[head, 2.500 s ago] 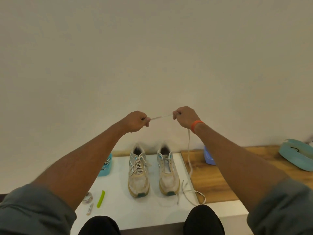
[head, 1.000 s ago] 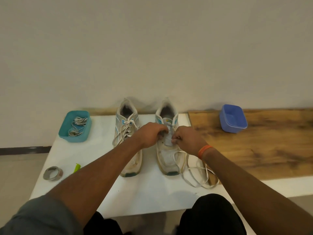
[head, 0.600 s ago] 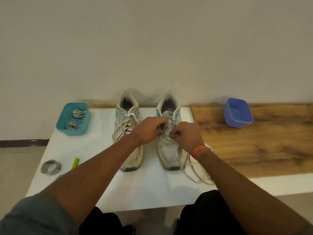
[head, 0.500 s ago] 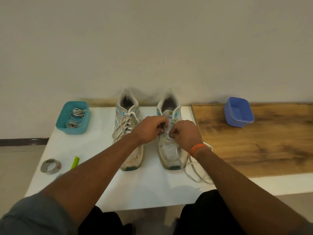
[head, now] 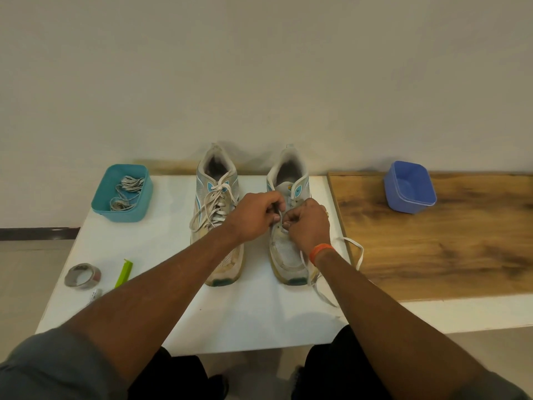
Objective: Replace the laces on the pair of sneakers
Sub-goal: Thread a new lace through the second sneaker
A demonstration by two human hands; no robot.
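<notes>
tape: grey roll (head: 82,276) flat on the white desk (head: 253,313), near its left edge
clip: green (head: 124,273), just right of the tape; a small tube-like item (head: 94,295) lies just in front, too blurred to identify
teal tub: (head: 123,212) back-left corner of the desk, holds bundled grey-white laces (head: 126,193)
left sneaker: (head: 217,197) toe toward the camera, heel at the wall, fully laced, lace ends hanging loose over its left side; left forearm crosses its toe half
left hand: (head: 253,216) over the right sneaker's lace area, fingers curled, pinching at an eyelet on that side; what it pinches is hidden by the fingers
right sneaker: (head: 288,249) parallel to the left one and apart from it, toe toward the camera, upper eyelets show no lace
right hand: (head: 307,226) knuckles nearly touching the left hand, fingers curled, pinching the white lace (head: 353,246) at the lower eyelets; orange band (head: 320,252) on the wrist
lace slack: runs from under the right hand, loops on the desk right of the sneaker and onto the wood edge, one end trailing past the toe
wood board: (head: 447,243) right section of the desk, butted against the white part
blue tub: (head: 409,187) on the board at the back
</notes>
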